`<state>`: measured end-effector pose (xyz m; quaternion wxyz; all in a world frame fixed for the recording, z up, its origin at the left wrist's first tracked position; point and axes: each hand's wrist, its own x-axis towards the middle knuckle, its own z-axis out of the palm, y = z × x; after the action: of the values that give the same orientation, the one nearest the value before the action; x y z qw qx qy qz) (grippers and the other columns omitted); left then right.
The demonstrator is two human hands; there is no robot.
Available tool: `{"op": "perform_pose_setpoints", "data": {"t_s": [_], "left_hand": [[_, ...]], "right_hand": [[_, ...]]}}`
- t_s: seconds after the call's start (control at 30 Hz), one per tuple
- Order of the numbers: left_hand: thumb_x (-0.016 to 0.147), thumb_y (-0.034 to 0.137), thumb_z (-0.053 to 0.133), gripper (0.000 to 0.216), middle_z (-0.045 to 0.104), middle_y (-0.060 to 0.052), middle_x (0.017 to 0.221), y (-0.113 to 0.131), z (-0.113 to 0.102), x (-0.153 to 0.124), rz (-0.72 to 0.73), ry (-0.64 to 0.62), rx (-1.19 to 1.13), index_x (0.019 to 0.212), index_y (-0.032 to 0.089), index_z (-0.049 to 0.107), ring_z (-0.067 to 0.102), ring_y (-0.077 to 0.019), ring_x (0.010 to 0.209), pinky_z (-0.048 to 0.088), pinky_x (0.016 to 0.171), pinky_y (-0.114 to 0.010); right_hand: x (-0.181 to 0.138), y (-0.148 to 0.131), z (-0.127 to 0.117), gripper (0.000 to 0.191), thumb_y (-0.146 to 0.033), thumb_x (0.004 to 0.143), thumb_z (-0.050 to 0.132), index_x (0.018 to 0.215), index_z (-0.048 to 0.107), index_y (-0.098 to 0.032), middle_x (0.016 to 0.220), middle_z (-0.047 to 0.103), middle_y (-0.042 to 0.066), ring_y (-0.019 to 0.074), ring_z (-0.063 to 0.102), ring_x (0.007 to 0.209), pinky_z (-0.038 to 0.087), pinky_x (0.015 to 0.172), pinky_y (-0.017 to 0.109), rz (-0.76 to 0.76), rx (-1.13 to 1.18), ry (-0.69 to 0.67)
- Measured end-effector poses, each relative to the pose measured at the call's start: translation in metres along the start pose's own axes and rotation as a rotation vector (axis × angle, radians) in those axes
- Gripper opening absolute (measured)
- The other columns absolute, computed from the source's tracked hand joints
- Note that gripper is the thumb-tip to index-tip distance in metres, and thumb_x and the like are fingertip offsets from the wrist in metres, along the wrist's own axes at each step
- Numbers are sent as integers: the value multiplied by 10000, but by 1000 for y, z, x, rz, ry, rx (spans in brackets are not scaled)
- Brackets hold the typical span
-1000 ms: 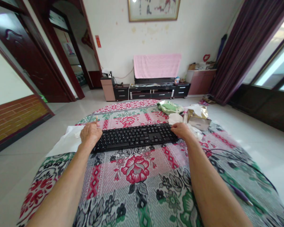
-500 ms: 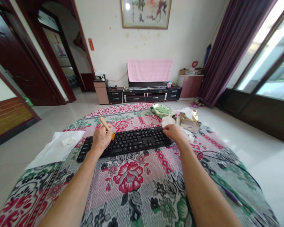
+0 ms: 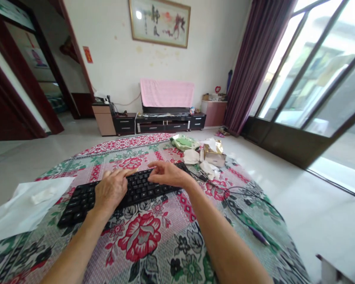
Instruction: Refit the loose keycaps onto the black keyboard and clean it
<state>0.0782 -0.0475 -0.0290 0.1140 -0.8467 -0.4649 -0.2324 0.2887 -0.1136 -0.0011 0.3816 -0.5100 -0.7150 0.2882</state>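
Note:
A black keyboard [image 3: 142, 185] lies slantwise on the flowered tablecloth. My left hand [image 3: 111, 189] rests over its left half, closed around a small brush with a pale wooden handle [image 3: 132, 172]. The handle sticks out to the right, and the brush's other end is hidden under the hand. Over the keys right of the middle hovers my right hand [image 3: 167, 173], fingers apart and pointing left toward the handle, with nothing in them. Whether it touches the keys I cannot tell.
White paper [image 3: 32, 201] with a crumpled tissue lies at left. Behind the keyboard's right end are a green packet [image 3: 183, 142], crumpled tissues [image 3: 210, 169] and a tissue box [image 3: 215, 157]. A black cable [image 3: 239, 188] with a purple plug [image 3: 258, 236] loops at right.
The view has swung right. My right hand has left the keyboard's right end and moved toward my left hand. The brush handle has tipped from pointing up to pointing right.

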Motion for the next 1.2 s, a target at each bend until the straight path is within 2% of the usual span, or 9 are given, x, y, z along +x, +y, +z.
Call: {"op": "perform_pose_setpoints", "data": {"t_s": [0.03,0.1,0.2,0.3,0.47,0.63,0.87,1.03,1.2], "left_hand": [[808,225,373,374,647,-22,1026,1,1,-1,31,-9,8,1087,277,616,533,-233,874,423,790,-330],[795,226,388,377,648,-37,993,2,2,-3,60,-9,29,1088,270,621,518,-246,857,432,754,-340],[792,237,398,368,648,-48,965,3,3,-4,76,6,48,1073,255,636,504,-257,848,437,724,-340],[802,238,399,361,646,-39,978,4,3,-4,110,18,45,1068,262,640,498,-252,857,431,755,-335],[815,241,394,367,630,-38,1020,7,8,-5,121,38,54,1105,256,619,490,-255,878,429,753,-335],[837,251,387,424,563,-54,1173,11,11,-5,102,132,-9,1237,189,510,488,-240,968,412,850,-330],[832,241,396,400,549,-65,1180,9,19,-8,71,143,-33,1201,176,535,502,-227,1009,410,884,-307],[823,229,396,383,562,-64,1159,5,27,-10,104,132,-49,1160,174,570,511,-221,1012,426,877,-305],[816,222,395,368,581,-65,1136,4,31,-10,101,109,-59,1112,160,606,520,-217,1003,439,872,-305]], "right_hand": [[2,-5,7,493,-329,740,613,1197,501,-180,758,630,-10,88,544,618,440,580,209,-31,73,-30],[5,-12,17,428,-391,796,543,1171,507,-187,681,586,-30,85,527,585,421,537,200,-54,143,-1],[7,-16,25,284,-391,811,518,977,610,-180,646,560,-34,78,502,587,398,547,195,-79,57,91],[7,-16,28,265,-407,792,542,830,653,-170,656,576,-28,73,477,596,374,559,195,-113,-65,118],[8,-16,34,254,-386,775,571,828,685,-164,661,617,-18,73,496,592,373,573,190,-119,-141,162],[10,-4,22,195,-288,790,559,835,703,-165,737,671,8,89,561,656,383,623,179,-131,-238,334],[3,47,-31,229,-278,809,520,735,704,-163,672,659,22,120,539,629,353,614,215,187,-573,657],[1,76,-49,321,-400,833,489,813,712,-169,766,679,57,135,569,709,369,668,224,340,-655,744],[1,84,-56,305,-394,819,495,827,704,-171,809,684,76,171,592,763,390,672,246,527,-710,693]]}}
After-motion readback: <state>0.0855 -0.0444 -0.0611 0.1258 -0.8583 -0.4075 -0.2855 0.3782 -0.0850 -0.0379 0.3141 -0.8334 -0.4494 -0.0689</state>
